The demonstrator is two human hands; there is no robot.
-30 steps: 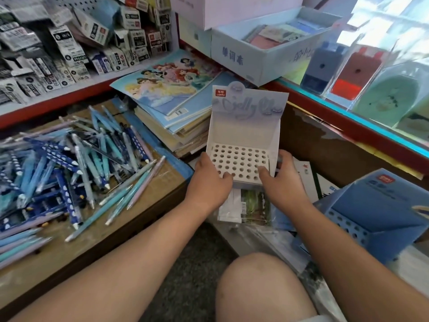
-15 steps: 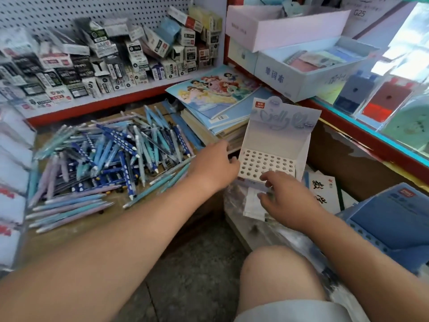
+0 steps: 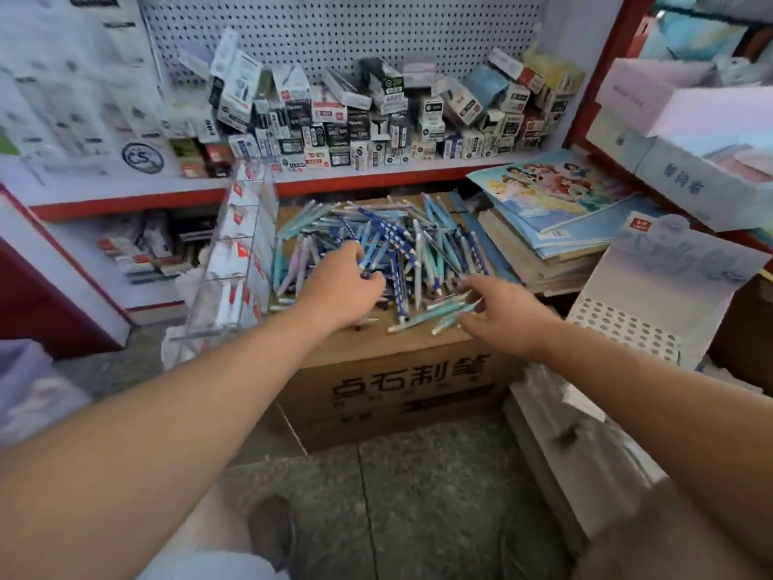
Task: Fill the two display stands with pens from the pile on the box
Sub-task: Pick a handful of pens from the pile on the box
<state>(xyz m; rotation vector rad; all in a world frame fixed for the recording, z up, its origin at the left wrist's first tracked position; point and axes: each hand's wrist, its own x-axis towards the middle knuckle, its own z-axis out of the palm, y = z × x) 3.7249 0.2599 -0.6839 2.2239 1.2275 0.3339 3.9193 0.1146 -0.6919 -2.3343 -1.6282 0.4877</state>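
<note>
**Location.** The pens (image 3: 397, 244) lie in a loose, crossed pile on top of the cardboard box (image 3: 397, 383). They sit between a wire rack (image 3: 234, 261) on the left and a stack of books (image 3: 556, 219) on the right. One stand (image 3: 669, 286) is seen just right of the box, and its holes (image 3: 627, 330) are all empty. The second stand is not in view.

**Hands.** The left hand (image 3: 341, 288) is placed on the middle of the pile with its fingers curled down among the pens. Whether a pen is actually gripped cannot be told. The right hand (image 3: 504, 313) is held open with its fingers spread, at the teal pens (image 3: 447, 316) on the near edge of the box. No pen is held by it.

**Handling properties (judged).**
- The pens are expected to be light and stiff.
- Smooth, round plastic barrels are likely to slip and roll.
- Pens near the box edge may be knocked to the floor.
- Crossed pens are likely to drag their neighbours when lifted.

**Recommended hold.**
- Pens lying parallel, such as the teal group, are best gathered first.
- Each pen should be pinched at mid-barrel and kept in line with its length.
- The stand appears to be thin card and therefore light. It should be steadied while pens are pushed into the holes.
</note>
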